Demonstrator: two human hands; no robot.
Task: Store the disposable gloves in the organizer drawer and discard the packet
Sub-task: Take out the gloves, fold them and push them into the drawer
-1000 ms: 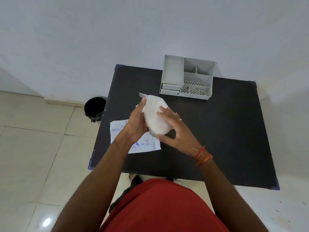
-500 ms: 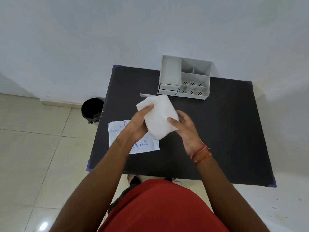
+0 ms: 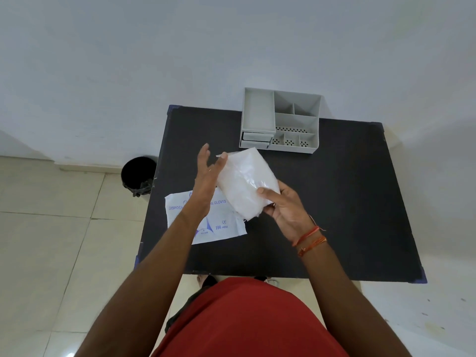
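Note:
A thick white stack of disposable gloves [image 3: 246, 181] is held above the black table [image 3: 334, 202]. My right hand [image 3: 282, 210] grips its near end, thumb on top. My left hand [image 3: 210, 173] is flat with fingers apart, its palm pressed against the stack's left side. The flat white packet [image 3: 224, 225] with blue print lies on the table under my left forearm, partly hidden. The grey organizer [image 3: 282, 119] stands at the table's far edge; its small drawer [image 3: 256, 140] at the front left looks pushed in.
A black waste bin [image 3: 139, 175] stands on the tiled floor left of the table. A white wall rises right behind the organizer. My red-clothed torso fills the bottom of the view.
My left hand has let go its grip and flattened against the stack's side. My right hand has slid to the stack's near end. The stack has tilted, its far end toward the organizer.

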